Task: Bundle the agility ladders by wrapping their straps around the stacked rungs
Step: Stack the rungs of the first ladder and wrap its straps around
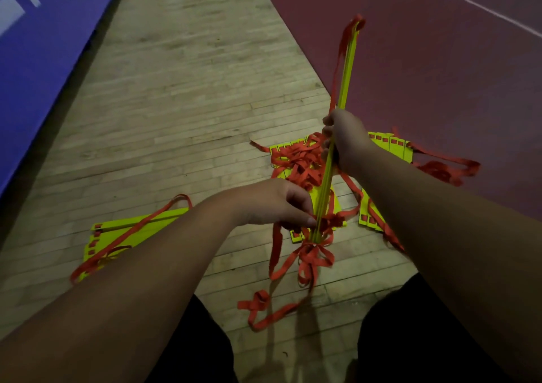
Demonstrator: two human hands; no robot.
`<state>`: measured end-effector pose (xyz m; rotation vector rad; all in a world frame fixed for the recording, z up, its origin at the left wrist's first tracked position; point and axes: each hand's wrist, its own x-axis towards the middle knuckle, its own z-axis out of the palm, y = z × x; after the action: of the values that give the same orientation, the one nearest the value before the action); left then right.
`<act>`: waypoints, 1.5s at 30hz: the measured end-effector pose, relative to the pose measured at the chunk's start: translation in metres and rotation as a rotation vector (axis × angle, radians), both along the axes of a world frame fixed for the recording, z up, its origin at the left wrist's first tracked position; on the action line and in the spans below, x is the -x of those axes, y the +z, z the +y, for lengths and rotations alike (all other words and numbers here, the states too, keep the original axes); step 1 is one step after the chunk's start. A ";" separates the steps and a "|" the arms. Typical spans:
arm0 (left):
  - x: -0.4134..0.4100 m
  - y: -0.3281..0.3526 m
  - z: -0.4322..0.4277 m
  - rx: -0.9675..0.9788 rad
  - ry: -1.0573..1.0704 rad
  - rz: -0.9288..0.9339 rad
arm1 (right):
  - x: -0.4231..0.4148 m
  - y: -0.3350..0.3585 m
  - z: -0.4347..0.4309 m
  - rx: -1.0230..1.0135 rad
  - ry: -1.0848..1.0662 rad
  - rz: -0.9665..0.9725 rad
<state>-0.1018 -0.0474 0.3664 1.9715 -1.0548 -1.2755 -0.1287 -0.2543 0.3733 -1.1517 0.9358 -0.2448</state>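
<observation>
Gripped mid-length in right hand (344, 139): edge-on stack of flat yellow plastic rungs (347, 69), tilted toward one o'clock at frame centre. Pinched at its six o'clock end by left hand (278, 204): limp red strap (312, 255). Likely light, stiff, slide-prone; best clamped mid-stack, strap pulled taut.
</observation>
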 end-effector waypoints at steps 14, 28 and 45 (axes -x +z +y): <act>0.007 -0.008 -0.013 0.025 -0.151 -0.138 | -0.019 -0.029 0.000 0.297 0.140 0.153; -0.111 -0.026 0.046 0.082 0.792 -0.336 | 0.009 -0.039 0.011 0.615 0.750 0.198; -0.116 -0.004 0.050 0.389 1.106 -0.293 | 0.003 -0.041 0.028 0.520 0.988 0.282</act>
<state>0.0147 0.0030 0.3628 1.9442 -0.1582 -0.1717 -0.1319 -0.2258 0.3318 -2.0294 0.4448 0.5198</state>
